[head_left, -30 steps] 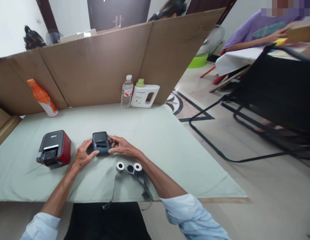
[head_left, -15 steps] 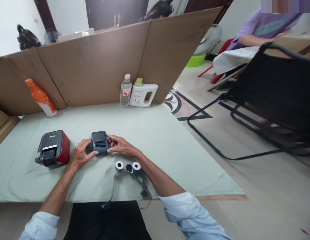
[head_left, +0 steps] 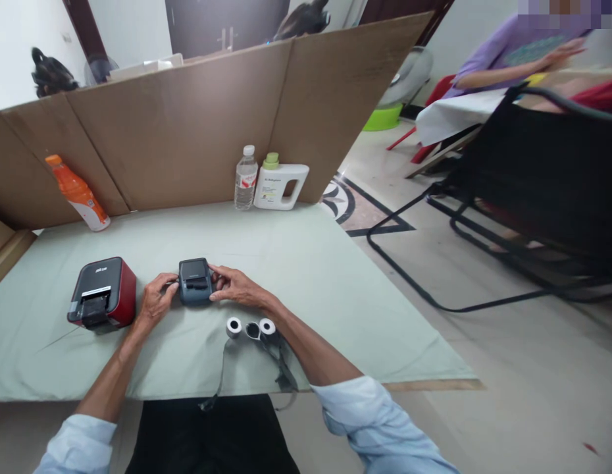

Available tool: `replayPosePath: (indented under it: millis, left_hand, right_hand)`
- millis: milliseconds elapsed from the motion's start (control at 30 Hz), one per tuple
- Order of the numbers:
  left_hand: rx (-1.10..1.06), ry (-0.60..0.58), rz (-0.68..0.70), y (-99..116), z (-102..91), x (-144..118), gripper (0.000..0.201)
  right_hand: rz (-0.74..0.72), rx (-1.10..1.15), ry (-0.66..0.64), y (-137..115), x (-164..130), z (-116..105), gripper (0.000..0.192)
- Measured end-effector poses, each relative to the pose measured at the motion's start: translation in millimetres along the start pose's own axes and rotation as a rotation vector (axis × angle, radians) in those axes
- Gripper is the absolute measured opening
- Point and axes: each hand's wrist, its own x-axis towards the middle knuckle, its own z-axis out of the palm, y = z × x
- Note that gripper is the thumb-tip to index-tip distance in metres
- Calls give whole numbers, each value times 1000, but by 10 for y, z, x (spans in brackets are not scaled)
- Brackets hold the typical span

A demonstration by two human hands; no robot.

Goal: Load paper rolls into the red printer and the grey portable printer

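Observation:
A small dark grey label printer point(head_left: 195, 281) sits on the pale green table cover point(head_left: 306, 276). My left hand point(head_left: 155, 301) grips its left side and my right hand point(head_left: 235, 287) holds its right side. Just in front of my right forearm lie two white paper rolls point(head_left: 233, 327) point(head_left: 267, 326) with a dark roll between them. A black strap point(head_left: 281, 368) trails from there toward the table's near edge. A larger red and black printer point(head_left: 101, 292) stands to the left of my left hand.
At the back, an orange drink bottle point(head_left: 76, 193) leans on the cardboard screen point(head_left: 197, 125); a water bottle point(head_left: 245, 178) and a white jug point(head_left: 279, 187) stand there too. A black chair frame point(head_left: 513, 197) is on the right. A person in purple point(head_left: 508, 56) sits at another table.
My left hand has slid back from the front of the small printer to its left side. The view has drifted slightly; the printer stays in place.

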Motion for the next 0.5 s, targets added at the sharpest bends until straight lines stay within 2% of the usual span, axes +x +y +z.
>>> replayPosePath:
  millis: [167,500]
  left_hand:
    - [-74,13,-221,-178,93,145,21]
    - [-87,-57,-218,-287,45,364,18]
  right_hand:
    - [9,-9,6,-6,4,0,97]
    - [13,-51,13,-14,6,-10,100]
